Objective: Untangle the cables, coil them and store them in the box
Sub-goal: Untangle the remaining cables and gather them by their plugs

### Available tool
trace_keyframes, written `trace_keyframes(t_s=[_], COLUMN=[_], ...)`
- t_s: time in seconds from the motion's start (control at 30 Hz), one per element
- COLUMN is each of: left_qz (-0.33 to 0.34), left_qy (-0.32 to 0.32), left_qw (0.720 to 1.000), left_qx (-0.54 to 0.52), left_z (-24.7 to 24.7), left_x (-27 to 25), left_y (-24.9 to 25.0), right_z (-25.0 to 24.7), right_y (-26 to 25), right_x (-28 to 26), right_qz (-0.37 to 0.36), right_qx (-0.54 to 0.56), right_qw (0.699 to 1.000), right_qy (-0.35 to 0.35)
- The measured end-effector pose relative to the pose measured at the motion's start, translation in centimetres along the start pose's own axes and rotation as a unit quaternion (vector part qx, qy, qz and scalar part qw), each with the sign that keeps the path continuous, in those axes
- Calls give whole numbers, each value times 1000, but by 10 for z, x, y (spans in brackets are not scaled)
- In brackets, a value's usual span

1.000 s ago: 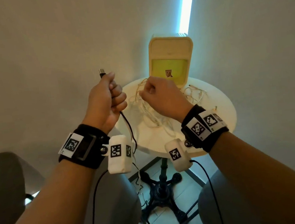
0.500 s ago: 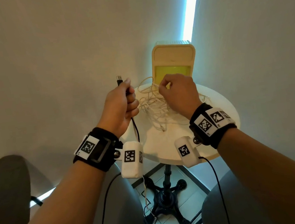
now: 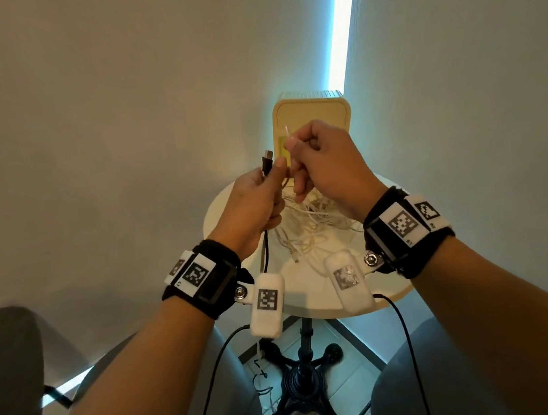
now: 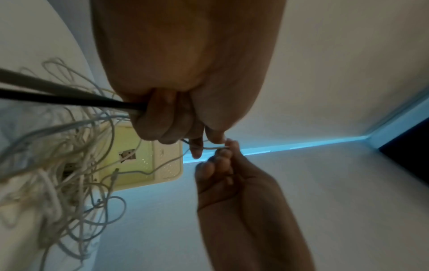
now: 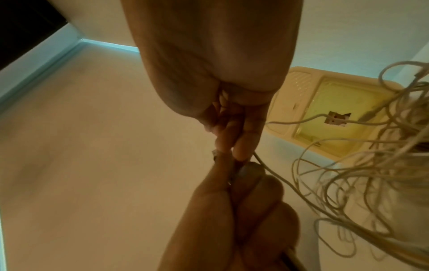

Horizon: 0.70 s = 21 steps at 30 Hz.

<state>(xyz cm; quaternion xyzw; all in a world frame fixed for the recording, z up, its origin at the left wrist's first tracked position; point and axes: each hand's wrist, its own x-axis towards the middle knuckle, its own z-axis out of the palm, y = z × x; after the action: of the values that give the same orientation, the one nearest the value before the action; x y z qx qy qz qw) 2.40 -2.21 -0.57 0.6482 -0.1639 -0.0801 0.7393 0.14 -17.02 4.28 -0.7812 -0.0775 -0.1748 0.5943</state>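
In the head view my left hand (image 3: 275,174) grips a black cable (image 3: 265,249) just below its USB plug (image 3: 267,162), which sticks up past the thumb. My right hand (image 3: 294,146) pinches the end of a thin white cable (image 3: 287,133) right beside the left fingertips, in front of the cream box (image 3: 309,113). A tangle of white cables (image 3: 316,226) lies on the round white table (image 3: 397,292) under both hands. The left wrist view shows the black cable (image 4: 69,99) running into my fist and the white cable (image 4: 212,147) between the two hands' fingertips. The box (image 5: 301,102) is open and lined in yellow.
The table stands in a wall corner on a black pedestal base (image 3: 305,386). Grey seats flank my arms at lower left (image 3: 7,378) and lower right (image 3: 407,380). Black leads hang from both wrist cameras. The box stands at the table's far edge.
My right hand rose from the tangle with a white cable end. My left hand moved right with the black cable. The two hands now meet in front of the box.
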Motion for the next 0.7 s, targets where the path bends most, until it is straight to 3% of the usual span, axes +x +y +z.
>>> trace_keyframes(t_s=[0.2, 0.33, 0.47, 0.57, 0.7], left_qz=[-23, -54, -3, 29, 23], left_qy=[30, 48, 14, -13, 7], left_qw=[995, 995, 1000, 998, 992], left_qx=[90, 73, 26, 48, 124], left_z=[-5, -13, -12, -6, 5], left_x=[9, 12, 9, 7, 6], left_y=[-36, -46, -30, -21, -30], right_z=[-13, -29, -29, -20, -14], right_y=[-30, -46, -30, -20, -33], right_x=[12, 21, 20, 18, 21], right_qz=[-62, -104, -65, -35, -83], right_qx=[63, 100, 84, 67, 50], right_qw=[996, 988, 993, 997, 995], right_qy=[18, 60, 59, 26, 25])
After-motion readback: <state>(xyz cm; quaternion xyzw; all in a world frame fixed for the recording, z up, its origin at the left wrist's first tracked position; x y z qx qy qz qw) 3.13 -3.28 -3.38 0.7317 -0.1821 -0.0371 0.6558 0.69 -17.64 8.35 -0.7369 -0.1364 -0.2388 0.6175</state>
